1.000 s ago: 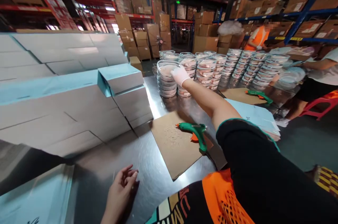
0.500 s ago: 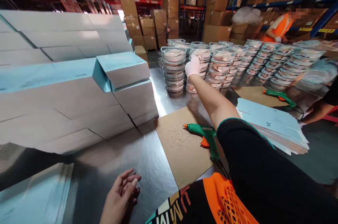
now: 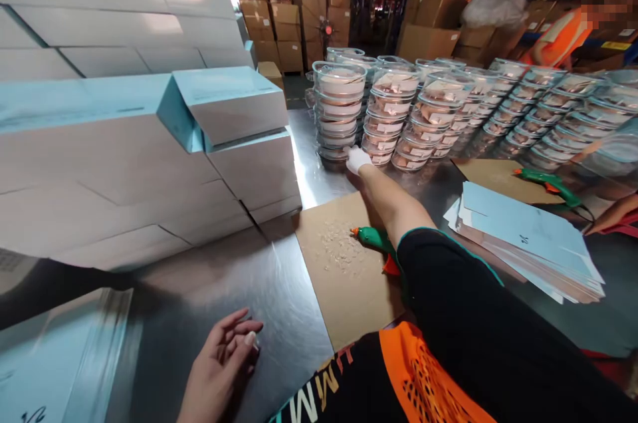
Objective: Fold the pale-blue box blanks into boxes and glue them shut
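Observation:
My right hand (image 3: 357,158), in a white glove, is stretched far forward and sits low at the foot of the stacks of clear lidded containers (image 3: 339,107). Its fingers point away from me and are hidden, so I cannot see what they hold. My left hand (image 3: 224,353) rests bare on the steel table (image 3: 239,277) near the front edge, fingers loosely apart, holding nothing. A green glue gun (image 3: 371,238) lies under my right forearm on a brown cardboard sheet (image 3: 333,283) with dried glue specks.
A tall pile of pale blue and white folded boxes (image 3: 149,143) fills the left side. Flat blue sheets (image 3: 528,237) lie stacked at right, another blue sheet (image 3: 50,363) at bottom left. A second glue gun (image 3: 545,180), a person in orange (image 3: 558,40) and another person's hand (image 3: 615,213) are at right.
My right hand has dropped from the top of a container stack down to its base near the table. My view tilted down and moved closer. My left hand stayed put.

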### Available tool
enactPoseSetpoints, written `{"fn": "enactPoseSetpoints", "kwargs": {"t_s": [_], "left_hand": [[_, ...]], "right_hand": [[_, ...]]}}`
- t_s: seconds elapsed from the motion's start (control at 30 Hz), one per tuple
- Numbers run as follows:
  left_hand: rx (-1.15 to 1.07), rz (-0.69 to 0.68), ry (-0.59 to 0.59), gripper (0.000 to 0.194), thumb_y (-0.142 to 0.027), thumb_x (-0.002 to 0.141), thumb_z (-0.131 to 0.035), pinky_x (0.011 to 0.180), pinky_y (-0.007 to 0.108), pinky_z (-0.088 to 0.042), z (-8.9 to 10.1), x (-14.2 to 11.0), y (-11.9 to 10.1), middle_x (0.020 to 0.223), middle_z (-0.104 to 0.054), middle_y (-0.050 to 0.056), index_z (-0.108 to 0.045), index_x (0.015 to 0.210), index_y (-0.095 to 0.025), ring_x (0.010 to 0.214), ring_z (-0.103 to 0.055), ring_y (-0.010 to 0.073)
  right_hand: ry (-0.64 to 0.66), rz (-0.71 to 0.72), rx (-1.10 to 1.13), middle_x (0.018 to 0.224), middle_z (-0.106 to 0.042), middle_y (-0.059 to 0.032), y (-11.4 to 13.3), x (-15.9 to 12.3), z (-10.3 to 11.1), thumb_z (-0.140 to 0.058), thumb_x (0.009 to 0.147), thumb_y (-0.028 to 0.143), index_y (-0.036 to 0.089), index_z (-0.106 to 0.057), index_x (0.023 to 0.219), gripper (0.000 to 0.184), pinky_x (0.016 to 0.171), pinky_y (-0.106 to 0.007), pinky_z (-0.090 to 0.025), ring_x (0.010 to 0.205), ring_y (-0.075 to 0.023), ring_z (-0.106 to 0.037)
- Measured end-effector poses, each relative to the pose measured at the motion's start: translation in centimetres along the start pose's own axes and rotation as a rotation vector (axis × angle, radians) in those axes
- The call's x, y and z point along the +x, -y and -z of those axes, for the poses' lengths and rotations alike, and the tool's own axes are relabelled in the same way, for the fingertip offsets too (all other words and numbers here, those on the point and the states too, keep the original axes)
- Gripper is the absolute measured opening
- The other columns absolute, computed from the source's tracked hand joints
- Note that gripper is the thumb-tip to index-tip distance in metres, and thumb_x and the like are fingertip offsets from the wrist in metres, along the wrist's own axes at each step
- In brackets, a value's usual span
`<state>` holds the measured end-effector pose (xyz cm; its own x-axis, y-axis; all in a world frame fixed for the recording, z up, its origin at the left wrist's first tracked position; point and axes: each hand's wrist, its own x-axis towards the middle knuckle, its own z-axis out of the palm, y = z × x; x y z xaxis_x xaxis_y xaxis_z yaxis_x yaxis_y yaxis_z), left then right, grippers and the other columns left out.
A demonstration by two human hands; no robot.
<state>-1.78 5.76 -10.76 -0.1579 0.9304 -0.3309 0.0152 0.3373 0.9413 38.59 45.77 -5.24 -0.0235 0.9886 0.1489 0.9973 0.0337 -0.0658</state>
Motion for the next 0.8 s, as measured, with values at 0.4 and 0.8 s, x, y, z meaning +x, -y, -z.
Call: {"fn": "enactPoseSetpoints", "kwargs": {"t_s": [0.4,0.8], "left_hand": [[-0.032,0.004,0.009,0.080,-0.076,0.071,-0.087,0.055,0.026,-0.054,-0.3,-0.4,-0.3,0.110,-0.076,0.009,-0.064,0.126,-0.023,0.071,-0.061,0.0159],[-0.051,0.062,0.110,0.078,-0.076,0.075,-0.084,0.059,0.026,-0.052,0.2,0.0,-0.3,0.107,-0.074,0.008,-0.063,0.125,-0.020,0.072,-0.061,0.0148]], "right_hand": [[-0.161,0.315,-0.235,0.166,-0.047,-0.0256,9.6,1.1,3.9,-0.030,0.109,0.011,0.012,-0.063,0.143,0.047,0.105,-0.054,-0.051,0.132,-0.0371,-0.058],[-0.329,0.003,-0.143,0.148,-0.067,-0.0244,7.1,8.3,19.8,-0.069,0.104,0.029,0.004,-0.064,0.140,0.044,0.122,-0.059,-0.045,0.140,-0.0338,-0.062]]}}
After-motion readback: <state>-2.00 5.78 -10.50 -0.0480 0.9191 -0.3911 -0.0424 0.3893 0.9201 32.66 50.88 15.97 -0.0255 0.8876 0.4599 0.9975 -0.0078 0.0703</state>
